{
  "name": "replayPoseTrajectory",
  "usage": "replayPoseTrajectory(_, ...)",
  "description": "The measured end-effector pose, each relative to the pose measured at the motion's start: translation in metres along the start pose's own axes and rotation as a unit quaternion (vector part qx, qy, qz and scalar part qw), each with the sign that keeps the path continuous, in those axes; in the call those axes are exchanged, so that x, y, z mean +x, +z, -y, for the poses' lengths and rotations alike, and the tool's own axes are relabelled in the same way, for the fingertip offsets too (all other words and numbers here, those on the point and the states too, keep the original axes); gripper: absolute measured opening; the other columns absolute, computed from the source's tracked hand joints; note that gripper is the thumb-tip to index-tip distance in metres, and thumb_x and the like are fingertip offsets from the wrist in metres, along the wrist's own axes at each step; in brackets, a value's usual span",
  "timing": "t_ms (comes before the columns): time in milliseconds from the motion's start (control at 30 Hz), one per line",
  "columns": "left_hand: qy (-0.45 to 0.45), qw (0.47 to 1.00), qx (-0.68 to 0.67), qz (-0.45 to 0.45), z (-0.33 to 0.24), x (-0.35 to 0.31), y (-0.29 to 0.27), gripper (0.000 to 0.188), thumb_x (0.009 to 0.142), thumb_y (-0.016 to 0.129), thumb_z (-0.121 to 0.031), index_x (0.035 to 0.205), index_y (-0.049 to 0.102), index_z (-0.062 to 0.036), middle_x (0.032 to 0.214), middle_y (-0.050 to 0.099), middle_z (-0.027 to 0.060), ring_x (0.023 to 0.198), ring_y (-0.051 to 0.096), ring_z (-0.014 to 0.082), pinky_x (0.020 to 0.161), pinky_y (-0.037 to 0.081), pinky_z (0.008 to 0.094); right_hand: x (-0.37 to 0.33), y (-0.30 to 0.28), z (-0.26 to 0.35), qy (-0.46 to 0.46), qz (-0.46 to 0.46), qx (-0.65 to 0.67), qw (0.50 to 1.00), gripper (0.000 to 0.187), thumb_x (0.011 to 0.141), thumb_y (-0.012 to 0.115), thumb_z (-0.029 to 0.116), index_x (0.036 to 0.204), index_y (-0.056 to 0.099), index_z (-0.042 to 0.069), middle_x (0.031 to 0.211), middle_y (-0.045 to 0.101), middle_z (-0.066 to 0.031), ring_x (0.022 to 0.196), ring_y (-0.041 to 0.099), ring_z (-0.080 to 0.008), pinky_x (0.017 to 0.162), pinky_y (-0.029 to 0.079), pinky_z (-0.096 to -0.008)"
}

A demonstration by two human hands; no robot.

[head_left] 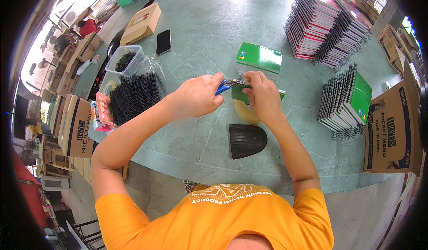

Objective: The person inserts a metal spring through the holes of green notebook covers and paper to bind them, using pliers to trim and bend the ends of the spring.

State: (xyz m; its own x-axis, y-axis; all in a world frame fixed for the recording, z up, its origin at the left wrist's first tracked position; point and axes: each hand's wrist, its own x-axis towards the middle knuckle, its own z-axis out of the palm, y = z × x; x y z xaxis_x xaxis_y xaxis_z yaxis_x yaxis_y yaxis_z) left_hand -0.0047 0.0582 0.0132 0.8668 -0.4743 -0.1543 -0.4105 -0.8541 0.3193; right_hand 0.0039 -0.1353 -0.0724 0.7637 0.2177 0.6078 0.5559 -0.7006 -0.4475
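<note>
My left hand [199,95] is closed around small blue-handled pliers [223,89], whose metal jaws reach the near notebook's edge. My right hand [264,92] pinches that green-covered notebook [241,93] at its upper edge, close to the jaws; the fingers hide much of it. Just beyond stands a stack of green-covered pads [259,57]. A yellowish ring like a tape roll [246,112] lies partly under the notebook. Nearer to me rests a black, ribbed, half-round piece [248,141].
Black spiral coils [133,97] lie heaped at left, beside a clear plastic tub [126,59] with more. A phone [164,42] and a cardboard box [141,23] sit beyond. At right are spiral notebook stacks [312,23], green notebooks [345,99] and an open carton [392,125].
</note>
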Motion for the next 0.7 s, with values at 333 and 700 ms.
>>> replayPoseTrajectory(333, 0.002, 0.995, 0.077, 0.060, -0.004, 0.007, -0.006, 0.031, 0.081, 0.048, -0.023, 0.104, 0.048, -0.0018, 0.091, 0.058, 0.0180, 0.088, 0.058, 0.0356, 0.079, 0.046, 0.0446, 0.000, -0.001, 0.003, 0.005, -0.012, -0.008, 1.000, 0.013, 0.076, 0.067, 0.016, 0.083, 0.059, 0.008, 0.079, 0.064, -0.0040, 0.078, 0.061, -0.0230, 0.069, 0.043, -0.0372)
replayPoseTrajectory(700, 0.047, 0.973, 0.213, 0.078, -0.017, 0.026, -0.016, 0.026, 0.074, 0.059, -0.017, 0.094, 0.055, -0.0021, 0.085, 0.061, 0.0179, 0.081, 0.061, 0.0364, 0.072, 0.049, 0.0461, -0.006, 0.005, -0.003, -0.022, -0.031, -0.001, 0.999, 0.013, 0.070, 0.068, 0.016, 0.078, 0.060, 0.011, 0.072, 0.060, -0.0038, 0.072, 0.059, -0.0243, 0.063, 0.041, -0.0376)
